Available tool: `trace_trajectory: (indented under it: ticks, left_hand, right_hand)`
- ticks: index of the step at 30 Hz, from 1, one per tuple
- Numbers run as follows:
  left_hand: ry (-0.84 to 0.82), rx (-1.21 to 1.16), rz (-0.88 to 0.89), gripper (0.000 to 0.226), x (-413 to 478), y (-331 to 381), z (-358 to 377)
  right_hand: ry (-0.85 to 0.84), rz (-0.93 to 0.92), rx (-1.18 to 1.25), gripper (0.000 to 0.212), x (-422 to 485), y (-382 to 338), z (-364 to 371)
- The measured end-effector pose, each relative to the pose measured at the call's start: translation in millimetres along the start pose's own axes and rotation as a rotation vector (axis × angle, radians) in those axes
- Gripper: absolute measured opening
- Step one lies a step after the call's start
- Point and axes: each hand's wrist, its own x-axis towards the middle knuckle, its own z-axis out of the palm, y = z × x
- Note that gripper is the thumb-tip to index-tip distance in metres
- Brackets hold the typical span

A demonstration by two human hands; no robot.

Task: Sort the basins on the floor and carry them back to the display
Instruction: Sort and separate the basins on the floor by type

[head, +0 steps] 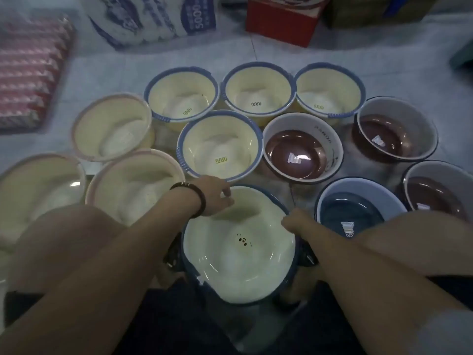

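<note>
A big basin (238,254) sits on the floor (389,60), right in front of the person. It is cream inside and has a dark blue rim. It has small dark spots near the middle.

The left hand (213,196) holds the far side of the big basin's rim, with the fingers curled over it. A dark bracelet (195,198) is on that wrist. The right hand (297,222) grips the right side of the same rim. The two hands are apart, one on each side of the rim.

Behind the big basin stand four cream basins with blue rims (220,147). The nearest one almost touches the left hand. To the left of the big basin are three cream basins with pink rims (133,185). Just to its right is a blue basin (358,208). Behind and to the right are three brown basins (302,149) with white walls.

Far behind the big basin lie a white bag (153,16) and a red box (281,21). The picture is a bit blurry.
</note>
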Motion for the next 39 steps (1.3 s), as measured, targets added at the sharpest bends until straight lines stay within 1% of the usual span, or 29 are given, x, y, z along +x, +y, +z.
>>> trace_trajectory:
  ticks: [2, 4, 6, 9, 10, 12, 16, 18, 22, 24, 26, 28, 29, 31, 32, 33, 34, 35, 36, 37, 39]
  left_hand:
    - [-0.016, 0.032, -0.008, 0.046, 4, 0, 2]
    - [-0.028, 0.006, -0.030, 0.047, 7, -2, 5]
    - [-0.088, 0.011, -0.051, 0.048, 13, -5, 11]
    - [-0.149, 0.049, -0.065, 0.049, 20, -9, 13]
    - [-0.157, 0.060, -0.069, 0.049, 22, -9, 11]
    - [-0.155, 0.101, -0.068, 0.048, 26, -10, 7]
    - [-0.149, 0.145, -0.093, 0.045, 27, -7, -2]
    - [-0.133, 0.115, -0.101, 0.045, 21, 2, -6]
    - [-0.027, 0.005, -0.104, 0.051, 7, 11, -13]
    - [0.068, -0.070, -0.141, 0.061, 3, 10, -13]
    - [0.211, -0.193, -0.216, 0.073, -7, 16, -14]
    - [0.334, -0.360, -0.294, 0.084, -18, 28, -12]
    - [0.353, -0.476, -0.325, 0.087, -20, 34, -9]
    - [0.368, -0.809, -0.311, 0.090, -31, 53, -9]
    - [0.370, -1.028, -0.293, 0.089, -38, 67, -10]
    - [0.344, -1.269, -0.280, 0.081, -45, 82, -11]
    - [0.302, -1.485, -0.247, 0.067, -54, 98, -11]
    - [0.246, -1.639, -0.208, 0.052, -62, 116, -13]
    - [0.212, -1.730, -0.162, 0.041, -66, 132, -16]
    - [0.190, -1.774, -0.118, 0.037, -68, 146, -20]
    - [0.205, -1.758, -0.020, 0.043, -70, 174, -35]
  right_hand:
    - [0.013, 0.034, 0.048, 0.051, 1, 1, 5]
    - [-0.010, 0.076, 0.107, 0.057, 4, 1, 10]
    - [-0.072, 0.131, 0.139, 0.061, 7, 5, 16]
    - [-0.148, 0.164, 0.207, 0.057, 11, 13, 17]
    - [-0.143, 0.155, 0.202, 0.055, 13, 15, 16]
    - [-0.079, 0.115, 0.174, 0.052, 11, 16, 13]
    - [0.015, 0.036, 0.262, 0.050, -11, 3, -3]
    - [0.085, -0.010, 0.280, 0.042, -28, 0, -21]
    - [0.314, -0.132, 0.271, 0.010, -76, 1, -72]
    - [0.422, -0.189, 0.335, 0.015, -107, 1, -98]
    - [0.502, -0.220, 0.454, 0.014, -136, 6, -122]
    - [0.585, -0.246, 0.599, 0.021, -162, 16, -144]
    - [0.635, -0.258, 0.671, 0.023, -173, 22, -156]
    - [0.722, -0.292, 0.829, 0.023, -197, 31, -175]
    - [0.743, -0.305, 0.923, 0.022, -208, 35, -183]
    - [0.749, -0.304, 1.011, 0.021, -217, 38, -189]
    - [0.751, -0.304, 1.086, 0.018, -226, 41, -193]
    - [0.759, -0.308, 1.145, 0.012, -232, 45, -198]
    - [0.769, -0.318, 1.193, 0.010, -239, 49, -203]
    - [0.777, -0.327, 1.231, 0.011, -245, 54, -210]
    - [0.779, -0.350, 1.305, 0.012, -257, 70, -230]
